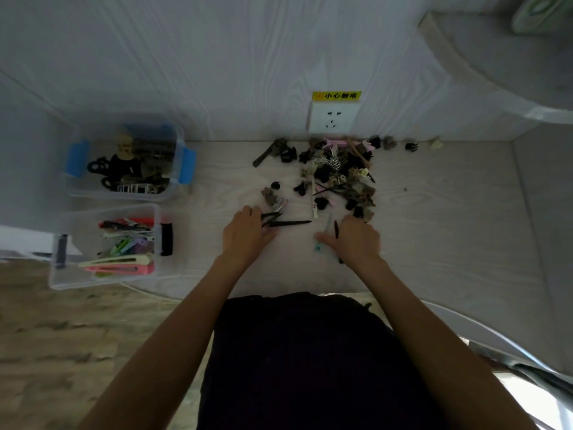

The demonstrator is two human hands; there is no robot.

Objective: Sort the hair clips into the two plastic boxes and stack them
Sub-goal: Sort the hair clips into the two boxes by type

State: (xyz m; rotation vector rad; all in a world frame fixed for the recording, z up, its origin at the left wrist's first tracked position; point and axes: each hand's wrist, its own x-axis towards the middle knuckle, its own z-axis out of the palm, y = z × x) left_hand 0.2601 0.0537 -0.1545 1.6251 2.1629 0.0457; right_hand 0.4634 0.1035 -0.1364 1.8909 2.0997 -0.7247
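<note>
A pile of hair clips [336,172], mostly black and brown claw clips with a few pink ones, lies on the pale table against the wall. My left hand [248,235] grips long black flat clips [285,222] at the pile's near left edge. My right hand [356,240] is closed on thin clips, a pale green one [322,240] and a black one, at the near right. At the left stand two clear plastic boxes: the far box with blue latches [79,159] holds claw clips, the near box with black latches [71,274] holds flat coloured clips.
A wall socket [333,117] with a yellow warning label sits just behind the pile. Stray small clips [411,146] lie along the wall to the right. The near box overhangs the table's left edge above a wood-patterned floor. My dark-clothed lap fills the bottom centre.
</note>
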